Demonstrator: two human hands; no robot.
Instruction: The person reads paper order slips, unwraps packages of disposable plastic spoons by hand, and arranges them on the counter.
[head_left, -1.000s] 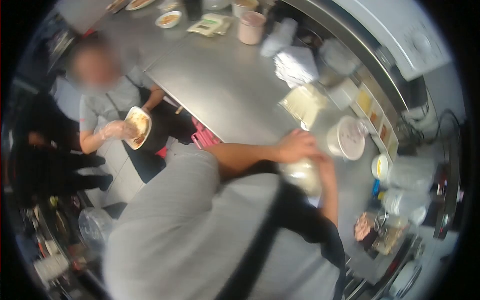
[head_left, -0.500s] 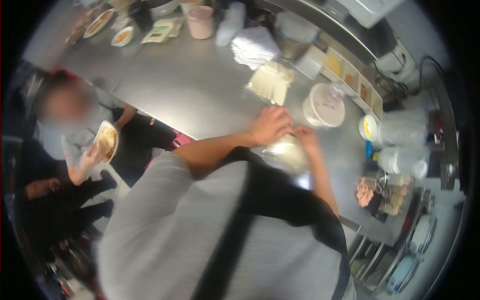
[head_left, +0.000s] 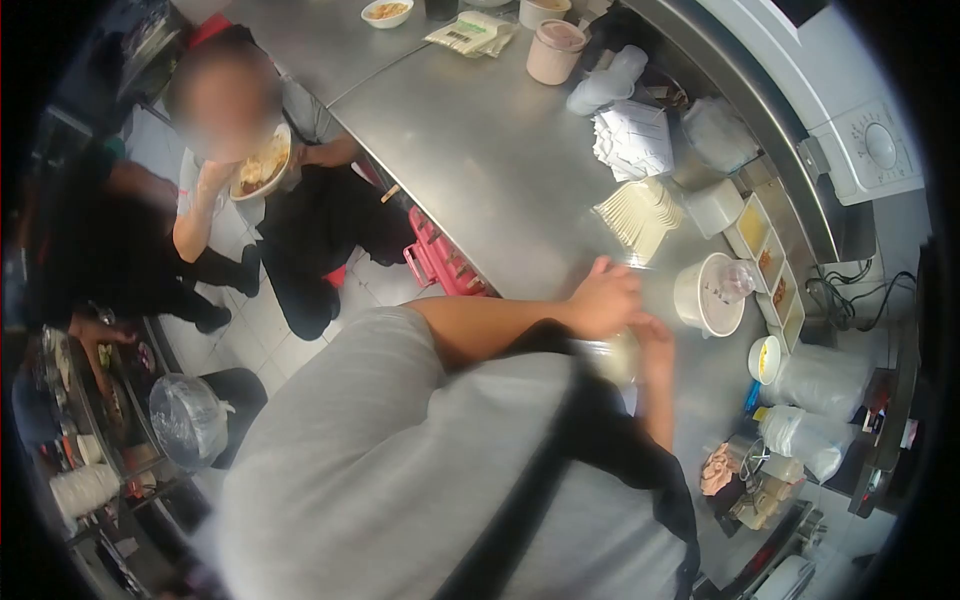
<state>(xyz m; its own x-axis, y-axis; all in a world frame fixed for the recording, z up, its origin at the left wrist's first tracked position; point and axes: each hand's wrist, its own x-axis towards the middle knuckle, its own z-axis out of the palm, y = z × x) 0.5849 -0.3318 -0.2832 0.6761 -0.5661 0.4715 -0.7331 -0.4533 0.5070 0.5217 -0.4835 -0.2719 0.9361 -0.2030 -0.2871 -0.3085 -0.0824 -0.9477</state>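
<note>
My left hand (head_left: 603, 300) is over the steel counter, its fingers bent and closed. Against its fingertips, my right hand (head_left: 653, 345) is closed in a pinch. What lies between the fingers is too small and hidden to name. Just below them sits a pale, rounded, shiny thing (head_left: 617, 357), partly covered by my arm and chest; it looks wrapped in clear plastic. Beyond my left hand lies a fanned stack of cream-coloured flat pieces (head_left: 642, 217). To the right of the hands stands a white tub (head_left: 692, 295) with writing on its lid.
White papers (head_left: 633, 140) and a pink-lidded tub (head_left: 555, 52) are farther along the steel counter (head_left: 470, 170). Condiment trays (head_left: 768, 255) line the right side, near a small white bowl (head_left: 764, 360). At left, a person holds a bowl of food (head_left: 264, 165). A pink crate (head_left: 445, 255) stands below the counter edge.
My view has swung left, so the counter things appear farther right and a lined bin shows on the floor. My hands stay together over the pale thing. The person's bowl is now raised nearer the face.
</note>
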